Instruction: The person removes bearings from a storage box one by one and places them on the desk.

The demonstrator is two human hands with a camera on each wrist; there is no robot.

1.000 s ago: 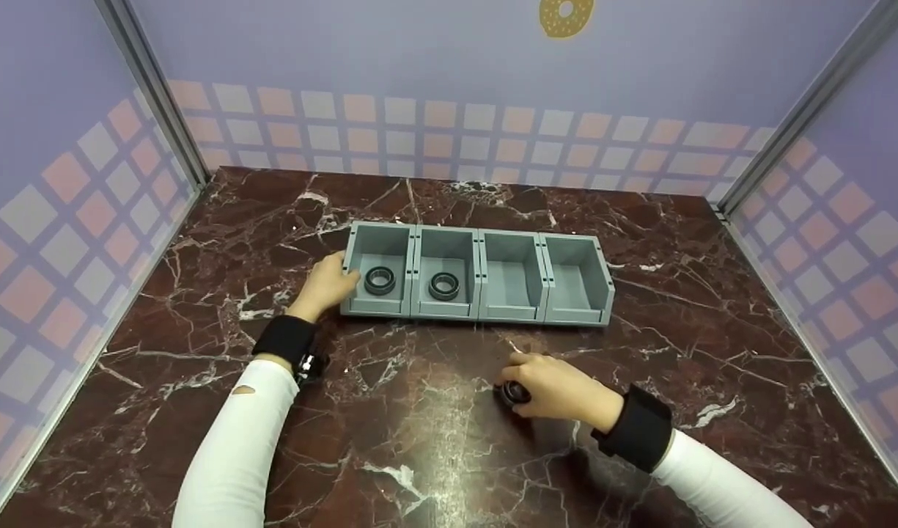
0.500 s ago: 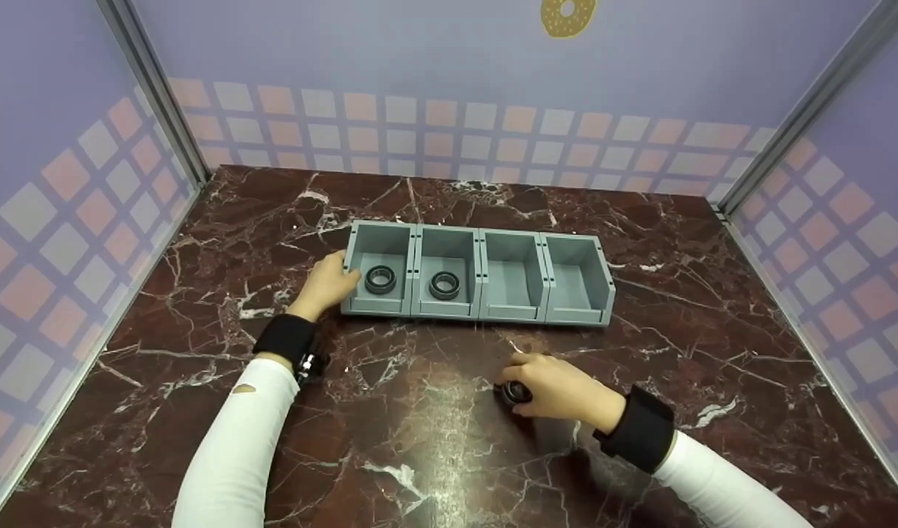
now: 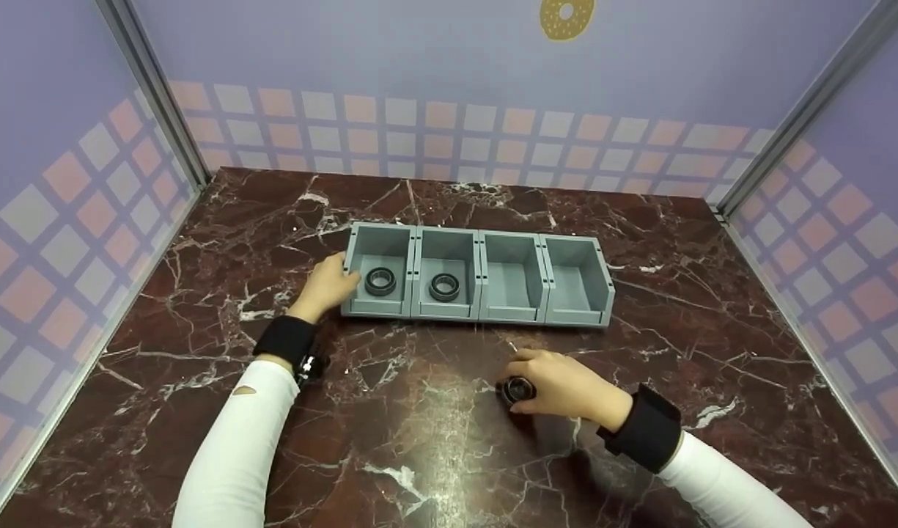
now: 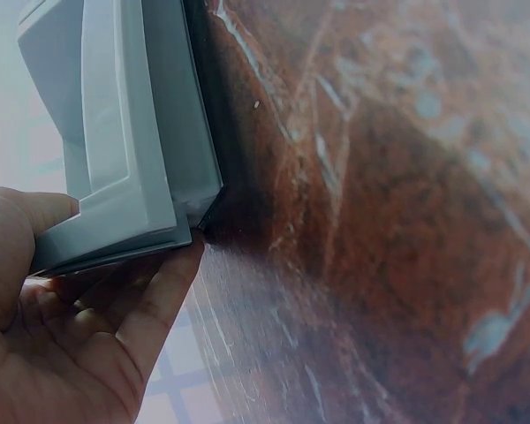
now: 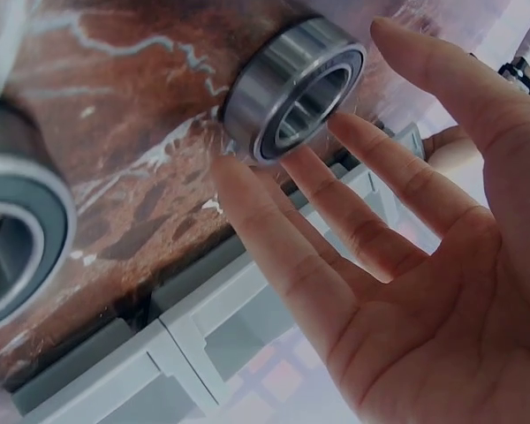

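My left hand [image 3: 325,284] grips the left end of a row of grey-green storage bins [image 3: 449,311]. In the left wrist view the thumb lies over the bin wall [image 4: 124,168] and the fingers are outside it. Nearer the front, my right hand [image 3: 562,385] has a dark-rimmed metal ball bearing [image 3: 520,389] between thumb and fingers, its ring face tilted up. The right wrist view shows fingertips right at the rim of that bearing [image 5: 291,88]. Another bearing [image 5: 22,212] is at the left edge there, hidden from the head view.
One bearing [image 3: 380,281] lies in the leftmost bin and one bearing [image 3: 444,287] in the second. The two right bins [image 3: 577,286] hold nothing visible. Purple tiled-pattern walls [image 3: 449,132] enclose the dark red marble table [image 3: 390,440] on three sides.
The bearing at my right hand has tilted so that more of its ring face shows, and that hand has shifted very slightly. My left hand and the bins have stayed put.
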